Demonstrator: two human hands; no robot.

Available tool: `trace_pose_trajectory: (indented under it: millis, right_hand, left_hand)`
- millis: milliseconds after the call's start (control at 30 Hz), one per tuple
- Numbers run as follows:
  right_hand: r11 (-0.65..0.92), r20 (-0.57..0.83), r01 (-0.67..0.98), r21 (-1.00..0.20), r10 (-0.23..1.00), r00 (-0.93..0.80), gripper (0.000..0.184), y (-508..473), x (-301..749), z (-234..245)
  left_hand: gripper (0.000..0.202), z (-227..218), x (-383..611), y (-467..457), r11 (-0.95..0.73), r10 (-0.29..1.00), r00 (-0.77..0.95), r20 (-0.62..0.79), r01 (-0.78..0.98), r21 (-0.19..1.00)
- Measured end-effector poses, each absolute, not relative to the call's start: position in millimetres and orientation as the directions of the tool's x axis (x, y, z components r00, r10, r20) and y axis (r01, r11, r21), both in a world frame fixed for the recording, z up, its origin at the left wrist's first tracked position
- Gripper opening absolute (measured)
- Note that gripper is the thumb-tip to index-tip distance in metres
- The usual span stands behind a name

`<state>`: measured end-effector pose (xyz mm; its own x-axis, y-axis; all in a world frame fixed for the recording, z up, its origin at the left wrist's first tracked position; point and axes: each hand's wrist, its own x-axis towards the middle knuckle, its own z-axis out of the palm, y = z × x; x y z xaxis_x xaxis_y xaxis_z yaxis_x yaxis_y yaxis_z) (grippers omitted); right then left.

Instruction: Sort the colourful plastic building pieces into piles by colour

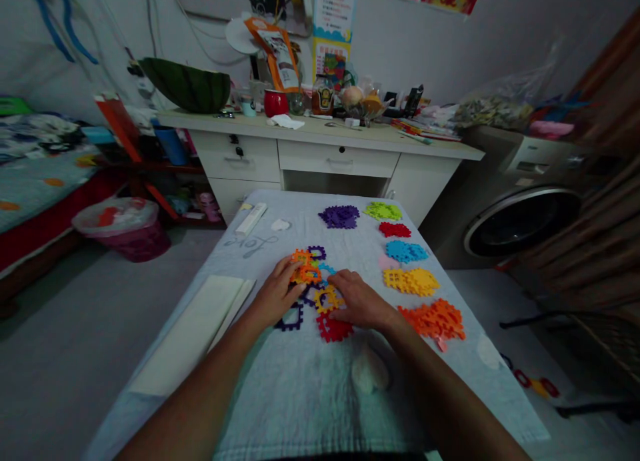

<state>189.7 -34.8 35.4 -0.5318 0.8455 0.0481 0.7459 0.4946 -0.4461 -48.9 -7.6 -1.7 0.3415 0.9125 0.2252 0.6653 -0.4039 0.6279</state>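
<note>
In the middle of the cloth-covered table lies a loose group of plastic interlocking pieces with notched edges. My left hand (278,291) rests on its left side, fingers spread over orange pieces (309,274). From the right, my right hand (361,299) reaches over the group with its fingers apart, beside yellow pieces (327,299) and red pieces (334,327). A dark purple square frame (291,317) lies below my left hand, and another purple piece (317,252) at the far end. Part of the group is hidden under my fingers.
Sorted piles line the table's right: purple (339,216), green (383,211), red (395,229), blue (406,251), yellow (411,281) and orange (435,319). A folded white sheet (193,334) and a white box (251,219) lie left. Behind stands a cluttered white desk (335,157).
</note>
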Motion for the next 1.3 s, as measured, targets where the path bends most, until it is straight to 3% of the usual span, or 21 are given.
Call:
trace_pose_trajectory:
  millis: [200, 467, 533, 667, 767, 933, 1167, 1300]
  right_hand:
    - [0.453, 0.169, 0.703, -0.548, 0.883, -0.437, 0.031, -29.0, 184.9, 28.8]
    - [0.398, 0.321, 0.715, -0.575, 0.913, -0.251, 0.027, -19.0, 193.2, 18.3]
    - [0.434, 0.264, 0.732, -0.524, 0.901, -0.345, 0.034, -22.1, 197.6, 22.6]
    - [0.508, 0.078, 0.727, -0.462, 0.840, -0.537, 0.082, -31.2, 201.2, 28.5]
    - [0.501, 0.058, 0.742, -0.446, 0.843, -0.535, 0.086, -33.8, 199.5, 27.1]
    - [0.505, 0.129, 0.707, -0.495, 0.847, -0.515, 0.064, -32.9, 196.4, 28.7]
    - [0.476, 0.246, 0.592, -0.651, 0.869, -0.429, 0.026, -30.6, 197.8, 31.7]
    - [0.379, 0.253, 0.583, -0.719, 0.924, -0.288, 0.029, -27.7, 196.5, 26.9]
  left_hand:
    - [0.044, 7.0, -50.4, -8.2, -0.419, 0.906, 0.341, 0.251, 0.637, 0.647]
    - [0.050, 12.5, -54.2, -6.8, -0.416, 0.908, 0.349, 0.233, 0.673, 0.612]
    - [0.072, 11.7, -59.2, -7.0, -0.411, 0.910, 0.365, 0.197, 0.733, 0.542]
    - [0.127, 12.5, -71.1, -11.1, -0.383, 0.890, 0.454, -0.049, 0.801, 0.460]
    - [0.139, 13.3, -74.5, -15.3, -0.378, 0.855, 0.486, -0.179, 0.823, 0.425]
    - [0.128, 12.8, -70.4, -17.0, -0.398, 0.855, 0.490, -0.172, 0.831, 0.388]
    - [0.078, 12.0, -66.8, -10.1, -0.445, 0.875, 0.483, 0.035, 0.773, 0.453]
    - [0.066, 7.9, -56.8, -10.8, -0.447, 0.887, 0.442, 0.135, 0.746, 0.494]
